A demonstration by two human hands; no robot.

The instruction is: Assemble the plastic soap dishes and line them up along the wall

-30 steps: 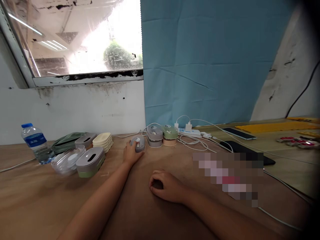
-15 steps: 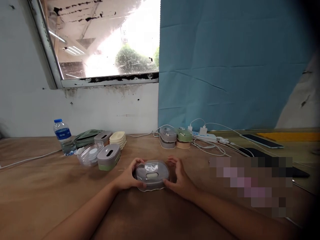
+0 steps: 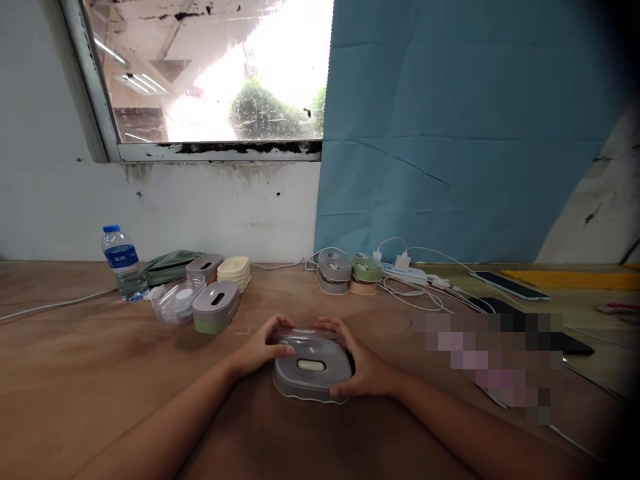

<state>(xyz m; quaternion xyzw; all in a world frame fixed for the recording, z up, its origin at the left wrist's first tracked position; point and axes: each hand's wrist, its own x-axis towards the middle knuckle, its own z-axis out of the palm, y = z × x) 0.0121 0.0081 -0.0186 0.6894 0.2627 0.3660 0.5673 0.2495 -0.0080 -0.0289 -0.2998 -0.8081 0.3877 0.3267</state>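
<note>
A grey oval box [image 3: 309,387] with a slotted lid and a wavy cream edge at its base is between my two hands, close in front of me. Across its back part lies a clear plastic cover [image 3: 305,337], which appears tilted; its exact edges are hard to make out. My left hand [image 3: 263,350] grips the left side, thumb over the top and fingers round the back corner. On the right, my right hand [image 3: 364,365] wraps the side, its thumb low at the front. The fingertips of both hands are partly hidden behind the box.
Left on the wooden table [image 3: 100,373] are a water bottle [image 3: 124,263], a green pouch [image 3: 170,267], clear plastic shells [image 3: 177,300], a grey-green box [image 3: 217,307] and stacked cream trays [image 3: 234,272]. Behind are two more boxes [image 3: 334,270], a power strip [image 3: 405,272] with cables and a phone [image 3: 510,285].
The grey box has come nearer and its front looks tipped up. The clear cover has shifted toward the back of the lid. My right thumb sits lower; the camera view has shifted slightly.
</note>
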